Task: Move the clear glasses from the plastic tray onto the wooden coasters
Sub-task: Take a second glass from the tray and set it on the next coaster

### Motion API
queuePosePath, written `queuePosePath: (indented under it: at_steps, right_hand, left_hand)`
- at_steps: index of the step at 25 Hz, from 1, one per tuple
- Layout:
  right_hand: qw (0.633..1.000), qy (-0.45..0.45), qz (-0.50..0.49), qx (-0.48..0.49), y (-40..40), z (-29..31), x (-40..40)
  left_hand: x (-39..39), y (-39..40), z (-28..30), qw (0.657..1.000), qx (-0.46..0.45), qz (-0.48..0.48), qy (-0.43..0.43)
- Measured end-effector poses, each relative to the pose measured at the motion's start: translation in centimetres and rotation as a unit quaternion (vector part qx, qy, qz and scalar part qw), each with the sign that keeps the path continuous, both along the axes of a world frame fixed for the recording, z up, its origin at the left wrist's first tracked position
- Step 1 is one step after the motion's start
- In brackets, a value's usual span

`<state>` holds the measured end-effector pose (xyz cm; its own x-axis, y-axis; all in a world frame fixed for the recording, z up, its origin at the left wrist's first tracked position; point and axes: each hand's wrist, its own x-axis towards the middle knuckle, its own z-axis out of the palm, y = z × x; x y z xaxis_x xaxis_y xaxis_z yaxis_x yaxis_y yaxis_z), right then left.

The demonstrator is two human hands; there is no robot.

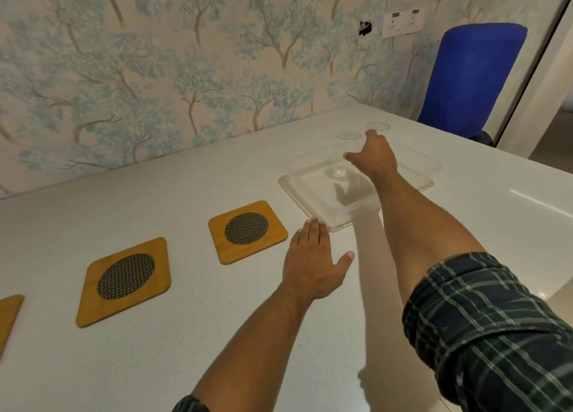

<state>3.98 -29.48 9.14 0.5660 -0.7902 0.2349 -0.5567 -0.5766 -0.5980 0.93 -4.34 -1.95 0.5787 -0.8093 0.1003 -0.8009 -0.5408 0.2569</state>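
Two clear glasses stand in the far part of the clear plastic tray (310, 194); I see the rims of the left glass (348, 135) and the right glass (377, 126). My right hand (373, 157) reaches over the tray, thumb and fingers spread beside the left glass, with no clear grip on it. My left hand (313, 256) lies flat on the table, fingertips at the tray's near corner. Three wooden coasters with mesh centres lie to the left: the nearest coaster (248, 230), the middle coaster (124, 280), and one cut off at the frame's edge (7, 318). All are bare.
The white table (186, 334) runs along a tree-patterned wall (186, 70). A blue chair (468, 76) stands past the table's far right end. The table's right edge falls off close beside the tray.
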Motion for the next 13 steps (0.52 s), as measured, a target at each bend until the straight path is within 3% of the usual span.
queuePosePath:
  at_steps: [8, 13]
  right_hand:
    - [0.993, 0.093, 0.069, -0.018, 0.7, 0.2, 3.1]
    - [0.995, 0.049, 0.039, -0.072, 1.2, 0.3, 3.3]
  left_hand:
    - [0.3, -0.1, -0.3, 1.000, 0.009, 0.005, -0.021]
    - [0.3, -0.3, -0.2, 1.000, 0.014, 0.006, -0.021]
